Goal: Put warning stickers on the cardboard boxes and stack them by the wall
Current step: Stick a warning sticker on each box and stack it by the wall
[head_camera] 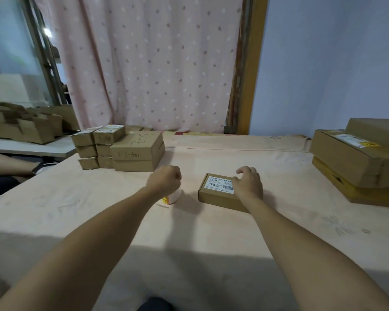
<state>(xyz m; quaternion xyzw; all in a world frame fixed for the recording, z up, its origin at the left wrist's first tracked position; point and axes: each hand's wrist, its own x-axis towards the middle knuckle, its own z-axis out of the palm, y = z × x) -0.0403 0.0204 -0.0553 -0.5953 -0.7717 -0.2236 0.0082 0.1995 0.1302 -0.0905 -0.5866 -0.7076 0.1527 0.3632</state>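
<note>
A small cardboard box with a white barcode label lies on the pale cloth-covered table, middle right. My right hand rests on its right side with the fingers bent over the top. My left hand is curled round a white roll of stickers with a yellow and red mark, left of the box. Most of the roll is hidden under the hand.
A stack of small and medium boxes stands at the back left by the dotted pink curtain. Larger stacked boxes sit at the right edge near the blue wall. Open cartons lie on a side table. Another person's arm shows at far left.
</note>
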